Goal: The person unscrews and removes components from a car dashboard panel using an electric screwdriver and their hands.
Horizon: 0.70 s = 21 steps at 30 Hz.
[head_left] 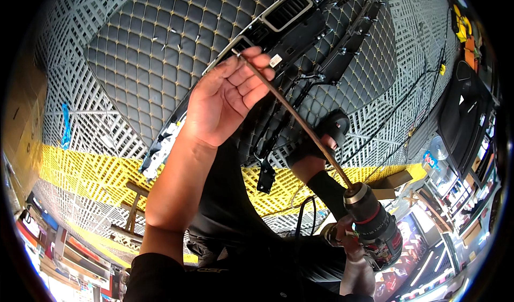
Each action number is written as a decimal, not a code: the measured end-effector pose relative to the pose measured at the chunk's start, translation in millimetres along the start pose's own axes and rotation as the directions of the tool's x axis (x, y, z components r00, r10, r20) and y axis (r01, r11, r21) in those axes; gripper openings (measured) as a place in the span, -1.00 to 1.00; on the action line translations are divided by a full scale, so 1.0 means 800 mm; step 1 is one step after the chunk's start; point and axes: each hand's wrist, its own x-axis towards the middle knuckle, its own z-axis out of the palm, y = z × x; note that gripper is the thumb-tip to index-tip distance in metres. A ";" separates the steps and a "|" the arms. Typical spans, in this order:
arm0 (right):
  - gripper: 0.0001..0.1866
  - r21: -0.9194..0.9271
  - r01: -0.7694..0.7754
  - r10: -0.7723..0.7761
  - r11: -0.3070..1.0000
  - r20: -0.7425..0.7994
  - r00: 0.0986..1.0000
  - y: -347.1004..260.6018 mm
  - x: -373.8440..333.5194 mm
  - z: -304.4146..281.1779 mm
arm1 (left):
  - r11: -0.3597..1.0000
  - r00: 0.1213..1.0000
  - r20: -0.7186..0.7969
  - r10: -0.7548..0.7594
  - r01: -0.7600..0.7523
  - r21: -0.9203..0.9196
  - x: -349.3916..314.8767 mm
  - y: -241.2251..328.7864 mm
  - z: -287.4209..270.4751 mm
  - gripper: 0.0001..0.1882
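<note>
Head view: right hand [350,245] (partly hidden) grips the drill [378,228].

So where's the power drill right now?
In the head view, the power drill is at the lower right, in the right hand, its long rod slanting up and left toward the left hand's fingers.

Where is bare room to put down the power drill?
On the quilted mat, between its left edge and the air-vent trim panel, below the small scattered pieces; also on the grey slatted floor left of the mat, above the blue strip. The middle is crowded: that panel, a black trim strip, a sandal and the left hand.
</note>
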 end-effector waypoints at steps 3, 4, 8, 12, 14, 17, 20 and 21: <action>-0.69 0.144 -0.024 0.014 0.989 0.067 0.998 -0.006 0.007 -0.009 | 0.966 0.989 0.096 -0.111 0.084 0.245 0.018 0.018 0.019 -0.52; -0.69 0.187 -0.011 0.001 0.982 0.054 0.999 -0.008 0.010 -0.011 | 0.922 0.994 0.056 -0.097 0.069 0.381 0.028 0.023 0.021 -0.53; -0.73 0.325 0.166 -0.120 0.931 -0.158 0.980 -0.023 0.026 -0.006 | 0.540 0.984 0.061 0.167 -0.143 0.830 0.119 0.044 0.007 -0.49; -0.71 0.312 0.289 -0.241 0.905 -0.184 0.953 -0.012 0.039 -0.030 | 0.104 0.969 0.140 0.204 -0.164 0.981 0.255 0.075 0.007 -0.21; -0.70 0.505 0.277 -0.094 0.818 -0.358 0.929 -0.032 0.046 -0.013 | 0.037 0.994 0.096 0.055 -0.098 0.994 0.316 0.061 0.018 -0.30; -0.70 0.544 0.244 -0.041 0.803 -0.357 0.933 -0.034 0.050 -0.023 | -0.138 0.996 0.076 -0.048 -0.082 0.987 0.359 0.058 0.027 -0.28; -0.73 0.569 0.240 -0.013 0.786 -0.373 0.928 -0.042 0.059 -0.030 | -0.183 0.994 -0.026 -0.103 0.007 0.983 0.367 0.040 0.050 -0.27; -0.73 0.565 0.238 -0.011 0.790 -0.375 0.927 -0.043 0.061 -0.032 | -0.167 0.985 -0.001 -0.170 -0.028 0.985 0.375 0.042 0.049 -0.27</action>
